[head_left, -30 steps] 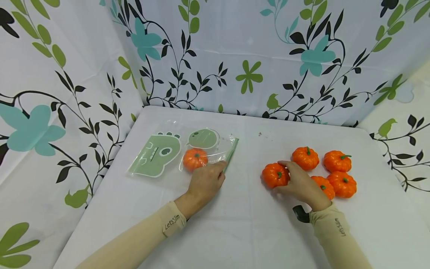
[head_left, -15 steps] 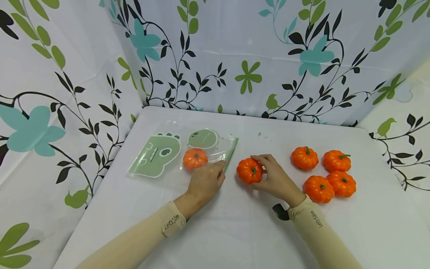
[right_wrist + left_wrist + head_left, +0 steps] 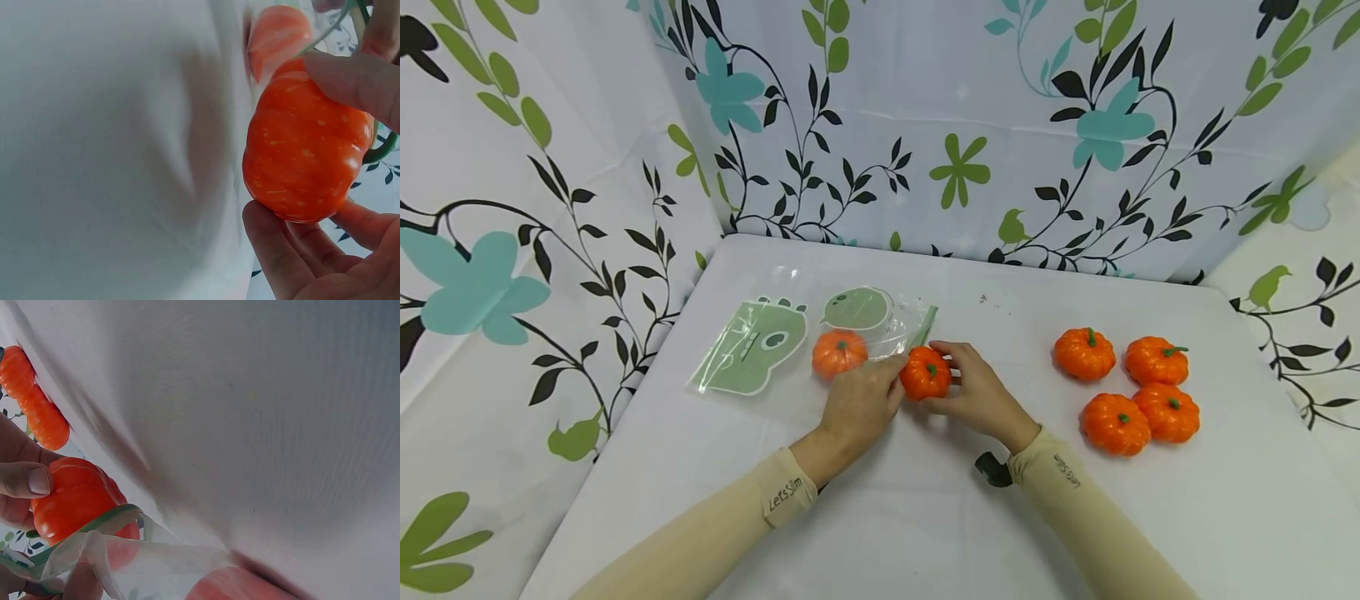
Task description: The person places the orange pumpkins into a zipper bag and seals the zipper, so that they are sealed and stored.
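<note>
A clear zip bag (image 3: 741, 354) with green dinosaur print lies on the white table, one small orange pumpkin (image 3: 837, 354) inside it. My left hand (image 3: 857, 410) pinches the bag by its green-edged mouth (image 3: 119, 515). Between the thumb and fingers of my right hand (image 3: 981, 396) is another toy pumpkin (image 3: 925, 375), held at that mouth. In the left wrist view, part of this held pumpkin (image 3: 75, 494) shows through the plastic behind the green edge. The right wrist view shows thumb and fingers on opposite sides of the pumpkin (image 3: 306, 150).
Several more orange pumpkins (image 3: 1116, 425) are grouped on the right side of the table (image 3: 940, 517). A white curtain (image 3: 880, 108) with leaf and flower print hangs behind the table and along its sides.
My right hand has carried the pumpkin leftward from the right-hand group to the bag's mouth. The left hand has stayed at the bag's edge.
</note>
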{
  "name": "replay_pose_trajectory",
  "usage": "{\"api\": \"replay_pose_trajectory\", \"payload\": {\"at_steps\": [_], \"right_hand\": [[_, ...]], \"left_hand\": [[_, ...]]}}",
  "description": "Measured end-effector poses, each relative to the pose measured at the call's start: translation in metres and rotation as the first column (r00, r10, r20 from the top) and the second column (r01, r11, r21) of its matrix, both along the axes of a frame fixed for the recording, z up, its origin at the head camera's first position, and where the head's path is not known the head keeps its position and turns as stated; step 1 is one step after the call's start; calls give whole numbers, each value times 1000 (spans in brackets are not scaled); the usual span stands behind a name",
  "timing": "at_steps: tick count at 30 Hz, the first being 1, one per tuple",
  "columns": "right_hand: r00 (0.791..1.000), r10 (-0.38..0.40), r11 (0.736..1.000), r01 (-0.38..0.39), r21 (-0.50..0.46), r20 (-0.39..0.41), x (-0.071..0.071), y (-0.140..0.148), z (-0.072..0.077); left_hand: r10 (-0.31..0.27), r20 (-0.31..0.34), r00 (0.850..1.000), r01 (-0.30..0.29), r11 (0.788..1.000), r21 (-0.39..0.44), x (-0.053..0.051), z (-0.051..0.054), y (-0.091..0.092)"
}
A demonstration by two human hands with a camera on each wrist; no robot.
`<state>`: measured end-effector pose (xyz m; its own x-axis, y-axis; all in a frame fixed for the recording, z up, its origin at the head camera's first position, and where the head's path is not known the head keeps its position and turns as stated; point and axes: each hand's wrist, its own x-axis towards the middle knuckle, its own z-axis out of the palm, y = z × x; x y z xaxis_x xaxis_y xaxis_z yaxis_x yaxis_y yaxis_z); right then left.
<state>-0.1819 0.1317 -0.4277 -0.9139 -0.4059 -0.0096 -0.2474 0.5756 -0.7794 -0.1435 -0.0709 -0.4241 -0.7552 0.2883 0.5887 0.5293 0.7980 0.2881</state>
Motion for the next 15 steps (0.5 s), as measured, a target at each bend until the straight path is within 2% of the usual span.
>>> {"api": "replay_pose_trajectory", "payload": {"at_steps": [6, 15], "right_hand": [[1000, 9, 1000, -10, 21, 14, 0, -8, 0], [996, 86, 996, -85, 36, -21, -8, -22, -1]], "left_hand": [[-9, 10, 1000, 9, 1000, 9, 0, 0, -1], [-9, -7, 1000, 9, 1000, 3, 2, 1, 1]]}}
